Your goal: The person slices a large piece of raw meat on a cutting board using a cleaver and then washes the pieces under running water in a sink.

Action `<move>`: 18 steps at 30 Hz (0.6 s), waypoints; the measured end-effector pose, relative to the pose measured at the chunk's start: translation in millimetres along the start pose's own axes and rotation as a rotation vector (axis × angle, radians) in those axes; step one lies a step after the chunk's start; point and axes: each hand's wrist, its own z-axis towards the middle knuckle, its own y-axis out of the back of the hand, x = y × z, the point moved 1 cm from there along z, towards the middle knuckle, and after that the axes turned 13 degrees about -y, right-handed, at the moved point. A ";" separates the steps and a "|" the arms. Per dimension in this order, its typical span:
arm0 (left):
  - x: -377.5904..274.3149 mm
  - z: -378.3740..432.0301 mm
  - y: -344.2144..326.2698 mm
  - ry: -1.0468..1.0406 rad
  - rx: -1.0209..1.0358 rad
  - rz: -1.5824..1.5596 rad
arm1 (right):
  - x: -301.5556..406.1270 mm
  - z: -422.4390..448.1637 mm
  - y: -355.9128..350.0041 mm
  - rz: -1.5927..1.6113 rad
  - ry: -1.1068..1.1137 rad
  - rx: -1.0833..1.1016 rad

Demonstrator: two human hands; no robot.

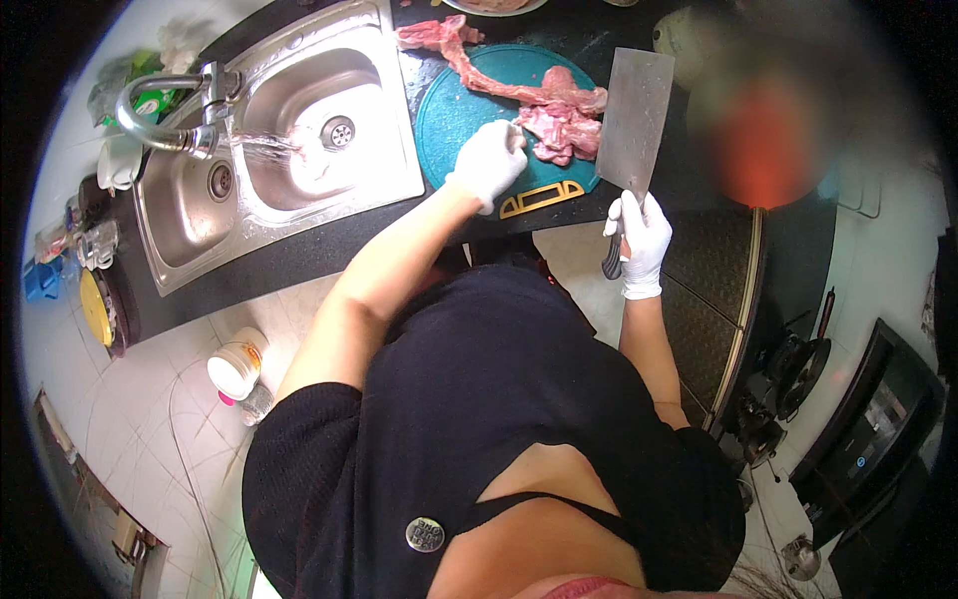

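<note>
My right hand (pixel 645 238), in a white glove, grips the dark ribbed handle of a cleaver (pixel 636 120). The broad blade is raised at the right edge of a round teal cutting board (pixel 464 112), covering part of that edge. On the board lie raw meat pieces (pixel 561 131) in a heap, just left of the blade. A long strip of raw meat (pixel 479 78) runs from the heap past the board's far left edge onto the counter. My left hand (pixel 490 161), also gloved, is curled over the board beside the heap; no object shows in it.
Left of the board is a steel double sink (pixel 258 168), with water running from the faucet (pixel 161 135). A yellow board handle (pixel 541 199) lies near the black counter's (pixel 337 239) front edge. A bowl (pixel 498 6) stands behind. A red-orange thing (pixel 771 150) at right is blurred.
</note>
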 end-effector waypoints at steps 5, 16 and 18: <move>-51.0 25.5 16.3 -0.584 -0.244 -0.059 | -0.5 7.7 25.1 0.023 0.056 -0.036; 2.4 15.8 33.0 -0.361 -0.285 0.062 | -3.2 18.6 40.8 0.010 0.096 -0.005; 26.3 -13.9 73.0 0.212 -0.421 -0.238 | -1.7 22.1 36.1 0.000 0.057 0.026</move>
